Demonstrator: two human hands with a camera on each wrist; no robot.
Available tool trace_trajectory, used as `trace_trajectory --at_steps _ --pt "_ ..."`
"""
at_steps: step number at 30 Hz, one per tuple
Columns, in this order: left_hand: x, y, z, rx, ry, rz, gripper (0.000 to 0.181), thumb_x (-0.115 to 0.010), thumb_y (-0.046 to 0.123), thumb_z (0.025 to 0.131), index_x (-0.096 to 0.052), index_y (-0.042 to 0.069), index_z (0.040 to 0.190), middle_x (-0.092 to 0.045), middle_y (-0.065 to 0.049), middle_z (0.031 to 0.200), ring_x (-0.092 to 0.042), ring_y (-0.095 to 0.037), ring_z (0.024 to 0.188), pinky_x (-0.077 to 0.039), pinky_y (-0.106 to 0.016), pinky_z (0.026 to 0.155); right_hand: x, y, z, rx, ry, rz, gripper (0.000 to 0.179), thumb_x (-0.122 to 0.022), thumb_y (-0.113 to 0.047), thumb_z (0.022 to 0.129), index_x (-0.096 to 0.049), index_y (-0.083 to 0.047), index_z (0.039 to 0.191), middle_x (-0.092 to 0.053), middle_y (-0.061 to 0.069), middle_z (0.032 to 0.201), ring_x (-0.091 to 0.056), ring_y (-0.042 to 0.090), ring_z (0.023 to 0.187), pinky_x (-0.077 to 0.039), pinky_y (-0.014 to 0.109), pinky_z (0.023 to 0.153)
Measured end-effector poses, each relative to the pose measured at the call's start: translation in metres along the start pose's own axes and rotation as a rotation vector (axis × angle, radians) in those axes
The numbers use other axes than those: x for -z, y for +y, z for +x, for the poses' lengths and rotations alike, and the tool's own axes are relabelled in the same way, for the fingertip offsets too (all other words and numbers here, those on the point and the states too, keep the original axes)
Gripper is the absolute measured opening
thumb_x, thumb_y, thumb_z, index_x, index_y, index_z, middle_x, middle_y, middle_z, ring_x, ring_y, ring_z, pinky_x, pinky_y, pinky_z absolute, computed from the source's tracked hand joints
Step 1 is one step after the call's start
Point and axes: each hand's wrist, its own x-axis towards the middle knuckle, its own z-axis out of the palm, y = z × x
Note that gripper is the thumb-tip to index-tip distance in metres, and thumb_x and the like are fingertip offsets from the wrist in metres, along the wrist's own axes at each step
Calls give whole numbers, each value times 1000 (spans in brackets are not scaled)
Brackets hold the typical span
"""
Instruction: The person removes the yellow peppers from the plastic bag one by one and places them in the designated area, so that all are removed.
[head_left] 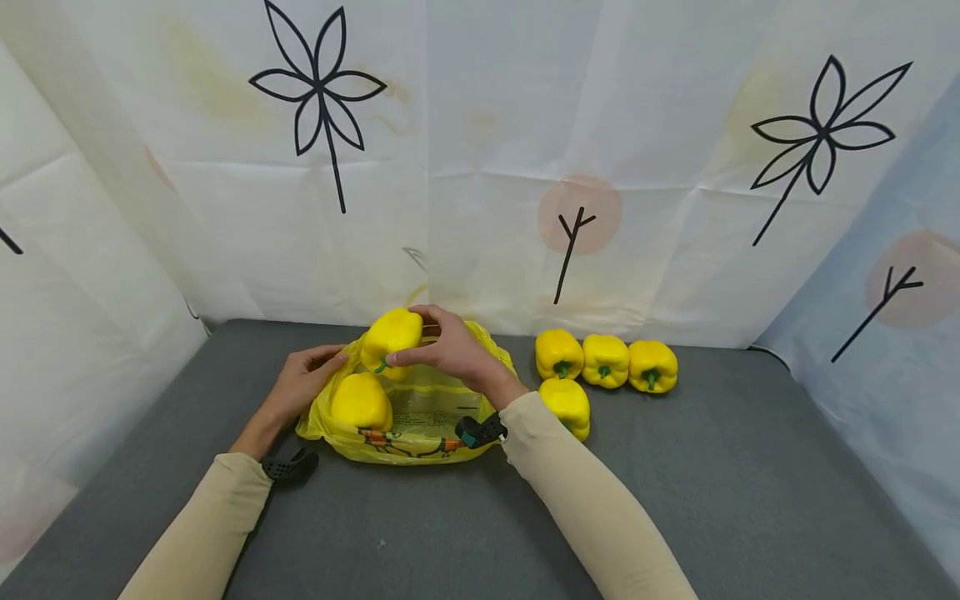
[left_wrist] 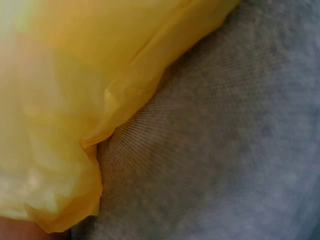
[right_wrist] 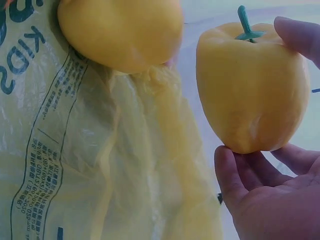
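My right hand (head_left: 459,348) pinches a yellow bell pepper (head_left: 393,338) between thumb and fingers, above a yellow plastic bag (head_left: 442,400). In the right wrist view, the thumb is by the green stem of this pepper (right_wrist: 252,95) and the fingertips are at its opposite end. Another yellow pepper (head_left: 362,403) lies inside the bag at the left. My left hand (head_left: 303,385) grips the bag's left rim. The left wrist view shows mostly bag plastic (left_wrist: 65,100), with only a sliver of skin at the lower left corner.
To the right of the bag, a row of three yellow peppers (head_left: 605,362) stands on the dark grey table (head_left: 720,483). One more pepper (head_left: 566,407) lies in front of the row, partly behind my right sleeve. A patterned white curtain (head_left: 480,167) hangs behind the table.
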Motion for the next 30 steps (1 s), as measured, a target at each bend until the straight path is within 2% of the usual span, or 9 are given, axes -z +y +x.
trace_trajectory --at_steps 15,30 --pt "0 1 -2 -6 5 15 49 -51 30 109 -53 -5 144 -58 -29 135 -62 -1 97 -54 -21 80 14 -22 -20 30 -52 -68 82 -84 -20 86 -40 -13 154 -51 6 139 -52 25 124 -54 34 93" --pt "1 2 -2 18 6 33 51 -52 33 108 -53 -3 145 -58 -26 137 -60 0 98 -53 -20 81 29 -32 -41 110 -88 -88 80 -82 -16 85 -41 -13 153 -52 6 137 -54 26 122 -53 36 95"
